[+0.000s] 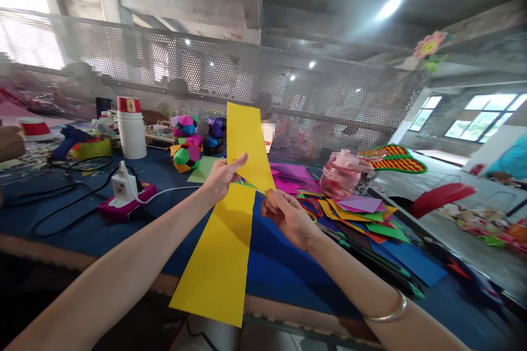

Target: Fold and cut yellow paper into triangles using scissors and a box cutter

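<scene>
My left hand [225, 176] pinches a yellow paper strip [247, 137] by its lower left edge, the thumb lying across the front. At the strip's lower right corner, my right hand [288, 216] grips it between closed fingers. The strip stands raised above the table. Below it, a second yellow paper strip [224, 255] lies on the blue table, its near end hanging past the front edge. Blue paper [288, 269] lies to the right of that strip, beneath my right forearm.
On the left are a power strip [127, 203] with cables, a stack of paper cups [132, 134] and a glue gun [68, 141]. Colourful paper balls [186, 156] sit behind. Right: a pink bottle [340, 175], coloured paper pieces [362, 214], scissors [312, 208] and a perforated metal screen [329, 93] beyond.
</scene>
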Tool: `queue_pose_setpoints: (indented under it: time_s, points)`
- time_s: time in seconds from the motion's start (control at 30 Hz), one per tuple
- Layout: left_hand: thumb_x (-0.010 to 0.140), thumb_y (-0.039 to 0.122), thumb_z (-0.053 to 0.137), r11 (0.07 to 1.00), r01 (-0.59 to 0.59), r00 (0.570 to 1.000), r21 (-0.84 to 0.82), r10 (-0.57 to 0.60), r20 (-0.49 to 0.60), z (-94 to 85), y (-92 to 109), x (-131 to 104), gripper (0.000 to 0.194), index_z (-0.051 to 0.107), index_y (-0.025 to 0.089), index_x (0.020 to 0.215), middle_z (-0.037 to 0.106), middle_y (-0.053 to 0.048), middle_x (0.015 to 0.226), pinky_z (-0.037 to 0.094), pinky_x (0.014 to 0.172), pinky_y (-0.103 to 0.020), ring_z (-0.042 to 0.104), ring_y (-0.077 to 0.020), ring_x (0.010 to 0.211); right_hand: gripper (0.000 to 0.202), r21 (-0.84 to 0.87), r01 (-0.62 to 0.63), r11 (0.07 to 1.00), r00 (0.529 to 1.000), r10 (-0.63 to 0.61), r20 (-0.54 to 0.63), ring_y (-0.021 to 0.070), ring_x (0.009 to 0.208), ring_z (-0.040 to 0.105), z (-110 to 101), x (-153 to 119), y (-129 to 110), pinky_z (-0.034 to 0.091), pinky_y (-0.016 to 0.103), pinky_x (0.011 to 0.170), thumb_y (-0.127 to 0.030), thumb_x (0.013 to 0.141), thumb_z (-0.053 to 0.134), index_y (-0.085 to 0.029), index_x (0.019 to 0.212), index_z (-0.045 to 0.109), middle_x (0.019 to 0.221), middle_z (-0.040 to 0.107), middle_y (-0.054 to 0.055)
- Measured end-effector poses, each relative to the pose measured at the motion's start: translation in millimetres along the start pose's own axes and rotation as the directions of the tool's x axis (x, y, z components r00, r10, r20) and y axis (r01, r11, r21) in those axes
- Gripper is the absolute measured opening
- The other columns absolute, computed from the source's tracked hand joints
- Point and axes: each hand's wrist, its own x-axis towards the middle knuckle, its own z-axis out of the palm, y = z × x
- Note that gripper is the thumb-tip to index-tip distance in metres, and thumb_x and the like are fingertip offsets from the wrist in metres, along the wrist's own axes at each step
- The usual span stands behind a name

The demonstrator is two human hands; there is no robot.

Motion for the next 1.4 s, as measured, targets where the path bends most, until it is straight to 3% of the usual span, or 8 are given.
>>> queue_pose_setpoints:
  time_s: [0.2, 0.4, 0.57, 0.7, 0.83, 1.0, 1.23, 1.4]
  points:
    - [0.073, 0.065, 0.074, 0.973, -0.19, 0.965, 0.131, 0.209, -0.157, -30.0, 15, 20, 0.066, 0.032, 0.022, 0.044, 0.032, 0.006, 0.04, 0.03, 0.044, -0.026, 0.034, -0.0079, 0.041, 0.049, -0.209, 0.083, 0.974, 0.996, -0.088, -0.014, 0.0148, 0.063, 0.043, -19, 1, 3, 0.04, 0.031, 0.067, -0.064, 0.086, 0.058, -0.023, 0.062, 0.044, 0.061, 0.039, -0.003]
    - [0.08, 0.048, 0.074, 0.843, -0.411, 0.898, 0.348, 0.441, -0.008, -12.2, 29, -3, 0.034, 0.058, 0.021, 0.067, 0.057, 0.002, 0.067, 0.038, 0.061, -0.022, 0.051, -0.0125, 0.067, 0.053, -0.424, 0.062, 0.904, 0.992, -0.011, 0.124, 0.0128, 0.06, 0.04, -33, 5, -2, 0.031, 0.027, 0.055, -0.072, 0.083, 0.056, -0.021, 0.066, 0.054, 0.062, 0.048, -0.002]
    - [0.072, 0.036, 0.08, 0.802, -0.333, 0.9, 0.496, 0.113, 0.422, 6.2, 26, -45, 0.025, 0.072, 0.017, 0.087, 0.069, -0.005, 0.078, 0.046, 0.063, -0.025, 0.062, -0.0167, 0.069, 0.055, -0.532, -0.014, 0.847, 0.904, 0.238, 0.355, 0.0105, 0.052, 0.042, -48, -4, -10, 0.031, 0.024, 0.048, -0.072, 0.082, 0.056, -0.02, 0.063, 0.054, 0.058, 0.05, -0.003]
    - [0.064, 0.03, 0.084, 0.739, -0.181, 0.867, 0.648, -0.191, 0.46, -7.3, 6, -67, 0.057, 0.063, 0.02, 0.116, 0.065, -0.008, 0.103, 0.048, 0.058, -0.026, 0.061, -0.0136, 0.062, 0.051, -0.63, -0.031, 0.776, 0.822, 0.378, 0.426, 0.0098, 0.049, 0.043, -66, -20, -18, 0.032, 0.023, 0.046, -0.064, 0.085, 0.058, -0.019, 0.061, 0.059, 0.054, 0.05, -0.004]
    - [0.068, 0.028, 0.08, 0.681, -0.131, 0.788, 0.721, -0.37, 0.493, -13.1, -12, -77, 0.059, 0.057, 0.019, 0.122, 0.058, 0.001, 0.082, 0.043, 0.058, -0.024, 0.056, -0.0143, 0.065, 0.041, -0.733, 0.012, 0.68, 0.854, 0.374, 0.362, 0.01, 0.048, 0.043, -78, -30, -22, 0.029, 0.023, 0.045, -0.054, 0.084, 0.065, -0.02, 0.061, 0.062, 0.054, 0.054, -0.003]
    - [0.071, 0.028, 0.077, 0.674, -0.028, 0.807, 0.739, -0.421, 0.414, -4.8, -26, -77, 0.055, 0.054, 0.019, 0.12, 0.054, 0.006, 0.073, 0.039, 0.053, -0.024, 0.052, -0.0129, 0.059, 0.03, -0.801, 0.033, 0.598, 0.968, 0.179, 0.173, 0.0182, 0.072, 0.059, -74, -29, -10, 0.041, 0.028, 0.062, -0.05, 0.09, 0.06, -0.021, 0.095, 0.068, 0.085, 0.068, 0.004]
    - [0.073, 0.026, 0.078, 0.707, 0.027, 0.812, 0.707, -0.428, 0.397, -3.8, -25, -81, 0.057, 0.048, 0.022, 0.121, 0.053, 0.007, 0.078, 0.043, 0.055, -0.023, 0.053, -0.0113, 0.062, 0.034, -0.833, 0.011, 0.553, 0.981, 0.154, 0.115, 0.0175, 0.073, 0.055, -47, -15, 7, 0.035, 0.029, 0.063, -0.051, 0.095, 0.053, -0.019, 0.086, 0.062, 0.082, 0.064, 0.004]
    - [0.087, 0.023, 0.067, 0.561, -0.203, 0.829, 0.803, -0.337, 0.446, -13.7, -13, -97, 0.013, 0.056, 0.02, 0.094, 0.06, 0.002, 0.082, 0.049, 0.064, -0.026, 0.058, -0.0129, 0.069, 0.029, -0.861, -0.02, 0.509, 0.976, 0.197, 0.093, 0.0139, 0.062, 0.046, -37, -18, 8, 0.026, 0.028, 0.057, -0.045, 0.096, 0.054, -0.021, 0.079, 0.054, 0.069, 0.056, -0.002]
